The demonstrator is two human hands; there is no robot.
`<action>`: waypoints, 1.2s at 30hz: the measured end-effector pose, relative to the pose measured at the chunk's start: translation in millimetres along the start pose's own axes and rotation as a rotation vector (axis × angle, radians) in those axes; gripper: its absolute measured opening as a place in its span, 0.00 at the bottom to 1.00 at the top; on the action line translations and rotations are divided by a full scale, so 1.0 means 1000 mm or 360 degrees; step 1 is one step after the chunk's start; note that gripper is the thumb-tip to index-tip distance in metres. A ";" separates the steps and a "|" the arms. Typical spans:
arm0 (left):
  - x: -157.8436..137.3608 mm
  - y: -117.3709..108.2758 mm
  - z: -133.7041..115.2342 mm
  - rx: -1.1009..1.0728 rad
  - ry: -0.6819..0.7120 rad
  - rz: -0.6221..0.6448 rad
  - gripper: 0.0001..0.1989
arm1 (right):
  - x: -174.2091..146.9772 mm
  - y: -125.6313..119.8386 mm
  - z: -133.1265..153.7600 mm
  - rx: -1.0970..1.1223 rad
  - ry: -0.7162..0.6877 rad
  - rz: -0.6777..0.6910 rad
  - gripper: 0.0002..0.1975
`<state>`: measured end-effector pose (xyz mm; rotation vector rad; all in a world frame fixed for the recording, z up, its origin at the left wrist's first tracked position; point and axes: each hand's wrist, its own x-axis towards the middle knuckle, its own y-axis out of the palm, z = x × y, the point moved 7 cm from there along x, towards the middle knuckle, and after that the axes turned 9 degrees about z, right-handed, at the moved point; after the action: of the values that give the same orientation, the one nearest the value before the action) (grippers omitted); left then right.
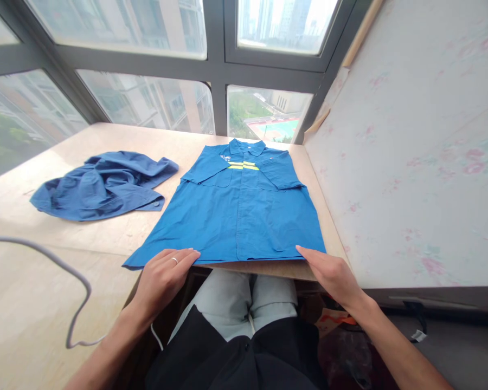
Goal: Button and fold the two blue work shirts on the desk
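Note:
A blue short-sleeved work shirt (pixel 211 216) lies front up and spread flat, its collar toward the window and its hem toward me. Yellow and silver strips cross its chest, and both sleeves lie folded inward over the front. At the hem's left part, my left hand (pixel 166 273), with a ring on one finger, is closed on the cloth. Near the right corner of the hem, my right hand (pixel 331 271) pinches the edge between thumb and fingers. The undersides of both grips are hidden.
A crumpled darker blue garment (pixel 109 184) lies left of the shirt on the pale wooden tabletop (pixel 77 271). A grey cable (pixel 83 287) crosses the left side. Windows (pixel 146 100) stand behind, and a floral-papered wall (pixel 410 162) bounds the right.

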<state>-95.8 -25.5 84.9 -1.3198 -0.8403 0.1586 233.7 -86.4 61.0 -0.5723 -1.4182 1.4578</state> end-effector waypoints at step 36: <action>0.071 -0.075 0.090 0.0264 -0.0204 0.0330 0.12 | 0.078 -0.122 -0.046 0.0094 0.0164 0.0010 0.15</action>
<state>-127.3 62.6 184.7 -1.2477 -0.7793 0.4710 280.3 -17.5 188.5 -0.6069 -1.2900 1.4496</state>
